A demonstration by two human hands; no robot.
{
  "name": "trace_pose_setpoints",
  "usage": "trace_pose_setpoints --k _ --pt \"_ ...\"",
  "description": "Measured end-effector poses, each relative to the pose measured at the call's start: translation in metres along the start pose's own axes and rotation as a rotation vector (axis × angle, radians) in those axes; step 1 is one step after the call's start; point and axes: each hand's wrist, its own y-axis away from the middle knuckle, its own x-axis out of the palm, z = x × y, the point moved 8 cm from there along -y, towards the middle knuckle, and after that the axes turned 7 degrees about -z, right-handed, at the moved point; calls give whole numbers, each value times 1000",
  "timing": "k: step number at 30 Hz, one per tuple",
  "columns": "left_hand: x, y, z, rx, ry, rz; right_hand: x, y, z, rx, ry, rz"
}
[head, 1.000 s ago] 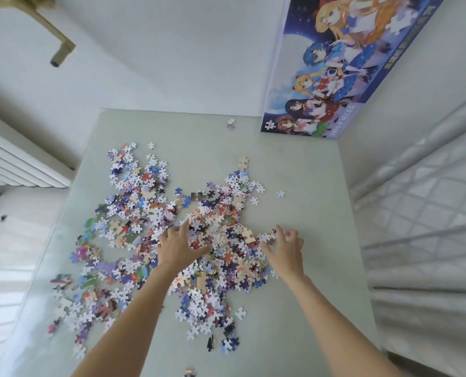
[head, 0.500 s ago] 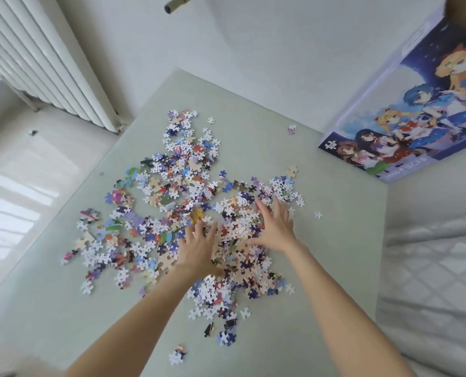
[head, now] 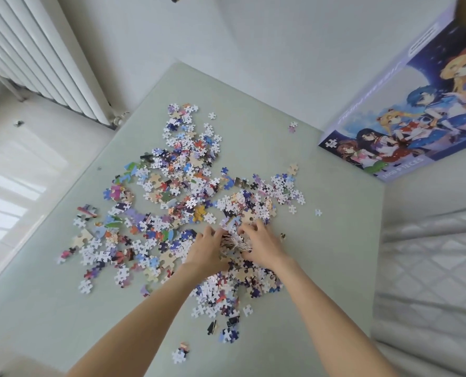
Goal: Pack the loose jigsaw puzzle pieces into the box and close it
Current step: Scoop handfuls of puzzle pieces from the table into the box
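- Puzzle pieces lay scattered over the pale green table in the head view, most of them from the centre toward 9 o'clock.
- Left hand and right hand met at the centre, fingers curled around one bunch of pieces between them.
- Box stood at 2 o'clock, well apart from the pile.
- A white radiator was at 10 o'clock.
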Motion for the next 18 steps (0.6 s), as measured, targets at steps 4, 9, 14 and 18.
trace_pose_setpoints --k 4,9,14,18 --pt "-3 2 1 6 37 -9 -4 14 1 33 -119 -68" --pt "-14 4 -2 47 86 -70 -17 30 -4 109 -208 -170" --pt "-28 1 2 52 81 -141 -23 37 -18 234 -233 -198" --pt "-33 -1 6 38 5 -145 -26 40 -23 288 -236 -210"
